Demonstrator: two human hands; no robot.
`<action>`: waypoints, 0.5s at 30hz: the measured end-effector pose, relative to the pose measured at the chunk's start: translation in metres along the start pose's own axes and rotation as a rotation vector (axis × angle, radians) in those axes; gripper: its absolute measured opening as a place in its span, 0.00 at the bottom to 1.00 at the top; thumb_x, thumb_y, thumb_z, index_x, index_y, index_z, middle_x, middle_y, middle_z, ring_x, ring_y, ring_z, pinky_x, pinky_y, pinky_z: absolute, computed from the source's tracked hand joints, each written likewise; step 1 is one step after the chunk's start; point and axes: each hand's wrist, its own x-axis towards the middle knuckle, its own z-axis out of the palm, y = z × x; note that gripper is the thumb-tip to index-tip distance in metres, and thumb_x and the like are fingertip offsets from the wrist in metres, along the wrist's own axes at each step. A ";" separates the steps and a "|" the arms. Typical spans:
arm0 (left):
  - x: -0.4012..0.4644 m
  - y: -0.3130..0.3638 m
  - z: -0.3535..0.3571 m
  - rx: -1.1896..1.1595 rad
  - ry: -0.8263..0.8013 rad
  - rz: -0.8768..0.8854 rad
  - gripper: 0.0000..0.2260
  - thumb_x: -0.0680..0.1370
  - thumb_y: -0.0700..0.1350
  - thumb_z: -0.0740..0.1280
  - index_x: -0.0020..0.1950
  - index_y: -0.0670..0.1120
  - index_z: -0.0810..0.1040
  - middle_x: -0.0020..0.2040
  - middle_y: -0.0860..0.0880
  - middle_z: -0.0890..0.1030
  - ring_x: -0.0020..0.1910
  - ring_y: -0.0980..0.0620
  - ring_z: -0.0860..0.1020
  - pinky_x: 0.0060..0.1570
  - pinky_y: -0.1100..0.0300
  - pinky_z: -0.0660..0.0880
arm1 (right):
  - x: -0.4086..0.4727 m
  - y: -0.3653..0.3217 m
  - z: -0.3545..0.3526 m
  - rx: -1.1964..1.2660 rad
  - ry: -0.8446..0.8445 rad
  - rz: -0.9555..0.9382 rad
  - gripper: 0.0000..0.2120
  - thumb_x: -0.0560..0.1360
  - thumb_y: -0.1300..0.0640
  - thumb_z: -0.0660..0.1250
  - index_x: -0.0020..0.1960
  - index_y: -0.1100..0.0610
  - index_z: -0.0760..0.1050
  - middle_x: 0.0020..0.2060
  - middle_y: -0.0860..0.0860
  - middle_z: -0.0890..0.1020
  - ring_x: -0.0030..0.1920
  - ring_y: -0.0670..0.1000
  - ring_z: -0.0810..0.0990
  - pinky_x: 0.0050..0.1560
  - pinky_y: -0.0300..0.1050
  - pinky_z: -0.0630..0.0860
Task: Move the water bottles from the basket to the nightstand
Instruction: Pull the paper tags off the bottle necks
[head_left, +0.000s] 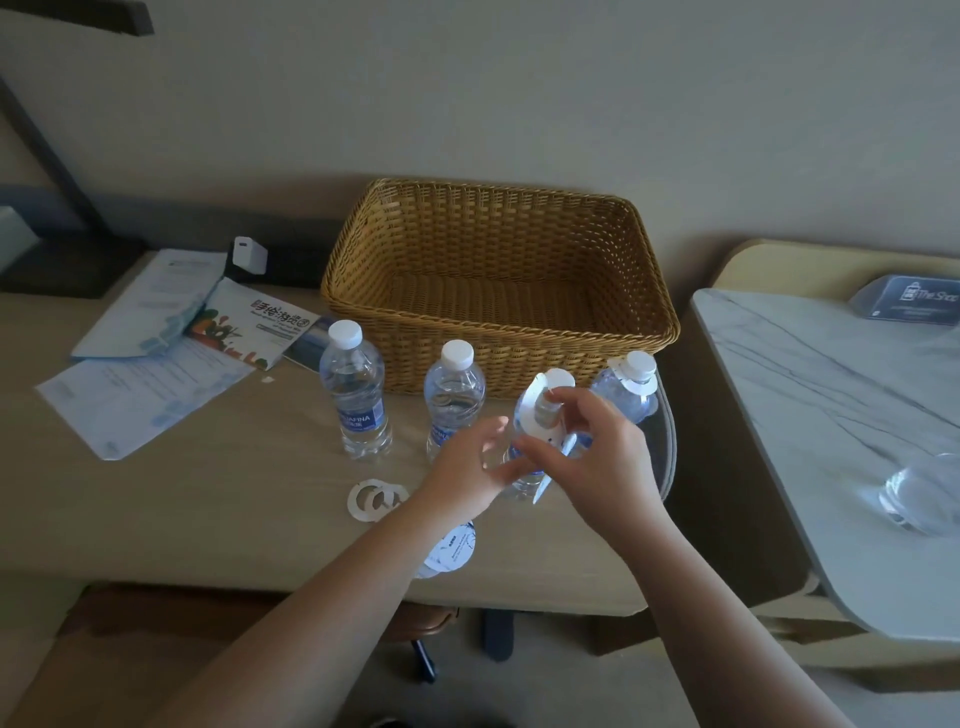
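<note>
Wicker basket (498, 280) sits at the back of the beige desk (218, 499), against the wall, with nothing showing inside it. Four water bottles stand upright in a row just in front of it, caps up, long axes vertical: bottle one (356, 397) at the left, bottle two (453, 397) beside it, bottle three (540, 415) between the hands, and bottle four (626, 389) at the right, close to the desk's right edge. Bottles three and four wear white paper collars round their necks.

Open desk lies to the left front, between the papers (140, 358) and the near edge; loose paper rings (375, 498) and a round tag (449, 551) lie there by the left wrist. A gap separates the desk from the marble nightstand (810, 415) on the right, which is cut off by the frame's edge and bears a glass dish (922, 491) and a dark card (909, 299).

The left hand (467, 462) reaches to bottle three's lower body, fingers partly curled; whether they actually grip it I cannot tell, since the right hand covers that side. The right hand (592, 452) pinches the collar (540, 410) at the neck of bottle three and hides most of its body. A white pen-like object (553, 470) slants below that hand; what it is stays unclear.
</note>
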 end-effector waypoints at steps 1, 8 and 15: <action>-0.008 -0.008 -0.005 0.059 0.017 -0.014 0.25 0.73 0.56 0.71 0.67 0.49 0.73 0.64 0.51 0.78 0.64 0.55 0.75 0.63 0.51 0.72 | -0.003 -0.001 0.006 0.002 -0.027 -0.013 0.21 0.64 0.43 0.74 0.54 0.47 0.74 0.44 0.41 0.78 0.46 0.41 0.76 0.43 0.30 0.71; -0.072 -0.066 -0.058 0.407 0.297 -0.144 0.19 0.77 0.51 0.67 0.67 0.51 0.73 0.58 0.53 0.79 0.54 0.55 0.76 0.49 0.61 0.72 | -0.013 0.008 0.092 -0.149 -0.339 -0.027 0.26 0.66 0.42 0.74 0.59 0.52 0.75 0.47 0.47 0.78 0.46 0.46 0.75 0.40 0.35 0.69; -0.121 -0.095 -0.087 0.553 0.419 -0.272 0.23 0.78 0.53 0.65 0.70 0.45 0.71 0.65 0.47 0.76 0.64 0.49 0.73 0.61 0.59 0.68 | -0.015 0.010 0.179 -0.412 -0.581 -0.018 0.22 0.73 0.45 0.66 0.61 0.57 0.70 0.58 0.54 0.75 0.60 0.55 0.72 0.53 0.48 0.72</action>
